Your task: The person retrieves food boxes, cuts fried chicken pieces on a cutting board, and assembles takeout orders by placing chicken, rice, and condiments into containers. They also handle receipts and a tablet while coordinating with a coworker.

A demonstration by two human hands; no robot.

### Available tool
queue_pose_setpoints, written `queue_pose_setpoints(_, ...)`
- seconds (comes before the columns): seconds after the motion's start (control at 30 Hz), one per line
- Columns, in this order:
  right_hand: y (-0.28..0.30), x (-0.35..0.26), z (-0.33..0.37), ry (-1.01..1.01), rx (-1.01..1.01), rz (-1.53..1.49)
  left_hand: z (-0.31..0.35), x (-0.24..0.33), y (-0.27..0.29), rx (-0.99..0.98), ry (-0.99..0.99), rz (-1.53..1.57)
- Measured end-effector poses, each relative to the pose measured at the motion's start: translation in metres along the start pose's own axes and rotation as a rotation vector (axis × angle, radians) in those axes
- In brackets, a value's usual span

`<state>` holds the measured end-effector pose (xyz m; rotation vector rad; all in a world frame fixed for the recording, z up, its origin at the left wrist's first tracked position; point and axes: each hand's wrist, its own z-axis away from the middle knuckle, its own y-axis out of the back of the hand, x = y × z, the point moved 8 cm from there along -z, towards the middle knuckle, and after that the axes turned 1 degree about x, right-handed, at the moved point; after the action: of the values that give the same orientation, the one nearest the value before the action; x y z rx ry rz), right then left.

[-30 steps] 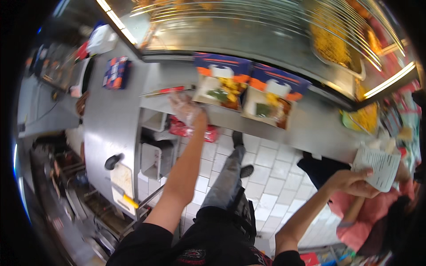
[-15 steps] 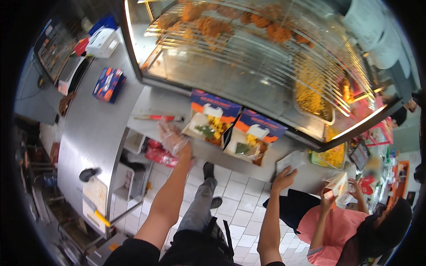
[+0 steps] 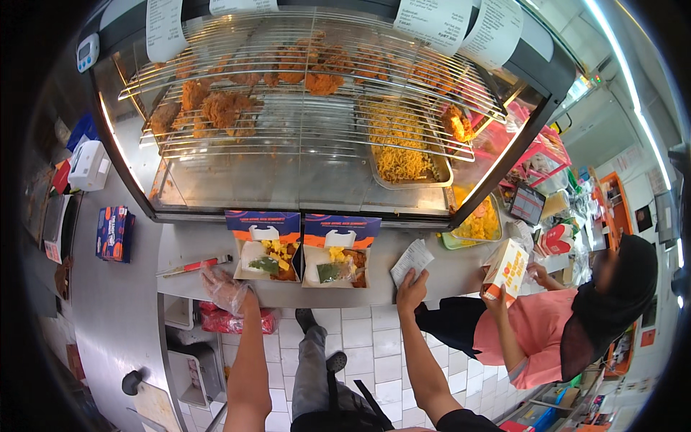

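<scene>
My left hand [image 3: 227,289], in a clear plastic glove, rests at the front edge of the steel counter with its fingers apart and nothing in them. Beside it lies a long thin red-and-white thing [image 3: 196,266]. To its right stand two open meal boxes, a left box [image 3: 263,225] and a right box [image 3: 341,229], with blue and orange lids. Each holds white rice, something green, yellow bits and brown fried food. My bare right hand [image 3: 412,291] grips a printed paper receipt [image 3: 412,262] at the counter's edge, right of the boxes.
Behind the boxes stands a glass display case [image 3: 281,216] with fried chicken [image 3: 230,109] on racks and a tray of noodles [image 3: 403,147]. At right, a co-worker [image 3: 536,331] holds a white and orange box [image 3: 507,268]. A blue carton [image 3: 114,234] sits on the left counter.
My view has turned and levelled, showing more of the display case. The receipt now shows its printed side upright in my right hand. My left hand stays by the counter edge.
</scene>
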<state>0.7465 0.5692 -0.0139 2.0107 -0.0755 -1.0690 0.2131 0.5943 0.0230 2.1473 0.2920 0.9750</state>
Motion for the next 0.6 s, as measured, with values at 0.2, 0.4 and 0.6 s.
queue_pose_setpoints(0.2, 0.002, -0.004, 0.002, -0.033, -0.023, 0.039, 0.0, 0.005, 0.005, -0.049, 0.025, -0.115)
queue_pose_setpoints(0.4, 0.0, 0.0, 0.002, -0.054, -0.087, 0.084, 0.0, 0.011, 0.006, -0.081, 0.015, -0.16)
queue_pose_setpoints(0.6, 0.002, -0.003, 0.001, 0.085, -0.024, -0.096, -0.002, 0.012, 0.005, -0.082, -0.035, -0.135)
